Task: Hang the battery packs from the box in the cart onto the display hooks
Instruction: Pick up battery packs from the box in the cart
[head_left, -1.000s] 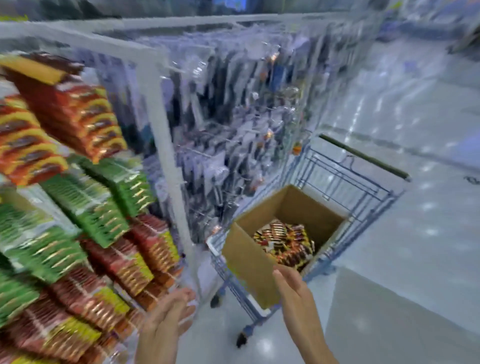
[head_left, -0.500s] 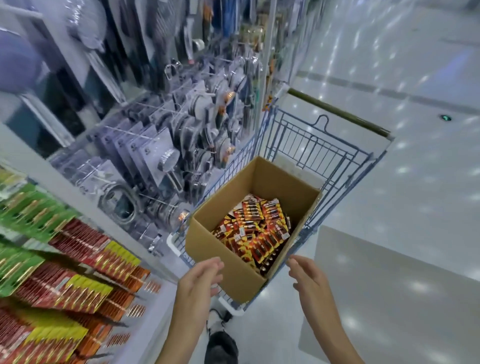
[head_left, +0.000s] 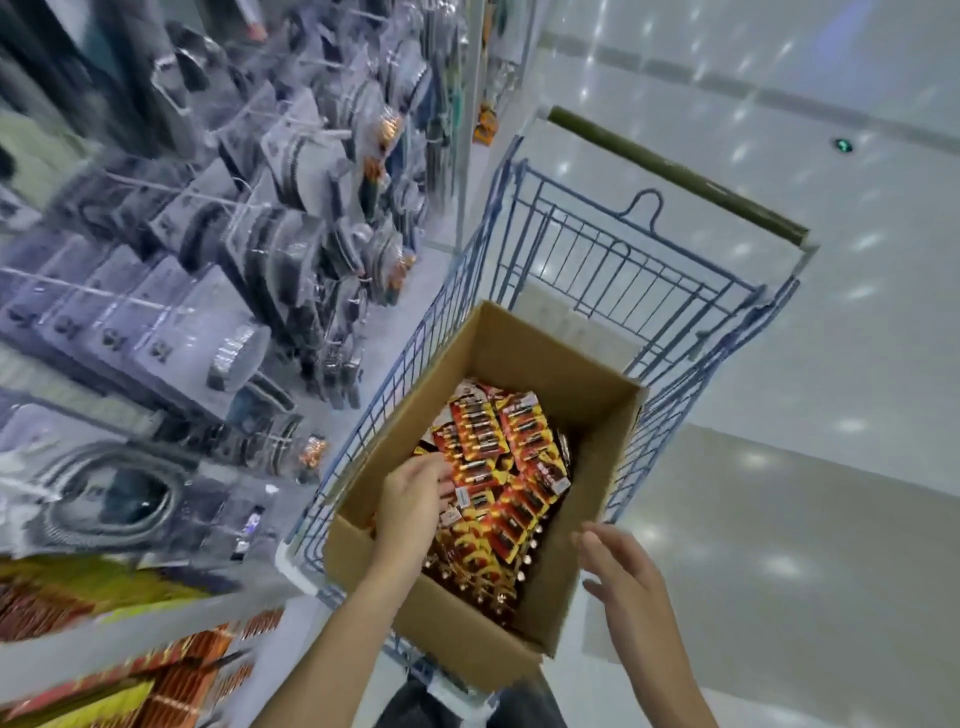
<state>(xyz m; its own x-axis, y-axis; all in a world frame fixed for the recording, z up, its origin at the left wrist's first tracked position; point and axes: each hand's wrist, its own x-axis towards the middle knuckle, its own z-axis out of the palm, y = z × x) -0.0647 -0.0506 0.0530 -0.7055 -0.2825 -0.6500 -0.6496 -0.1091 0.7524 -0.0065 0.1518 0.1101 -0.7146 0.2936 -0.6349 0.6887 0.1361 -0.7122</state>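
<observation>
The left hand (head_left: 413, 499) was down inside the open brown cardboard box (head_left: 467, 639), fingers resting on the heap of red-and-yellow carded battery packs (head_left: 524, 467) beneath and ahead of it; whether they gripped one could not be told. The right hand (head_left: 626, 577) hovered empty, fingers loosely spread, just outside the box wall to its left.

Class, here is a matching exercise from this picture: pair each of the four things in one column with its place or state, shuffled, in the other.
1 left hand
2 right hand
3 cardboard box
4 cart handle

a dark green, at the far end
b in the box, on the battery packs
c open, outside the box
d sitting in the blue cart

Pairs: 1-b, 2-c, 3-d, 4-a
</observation>
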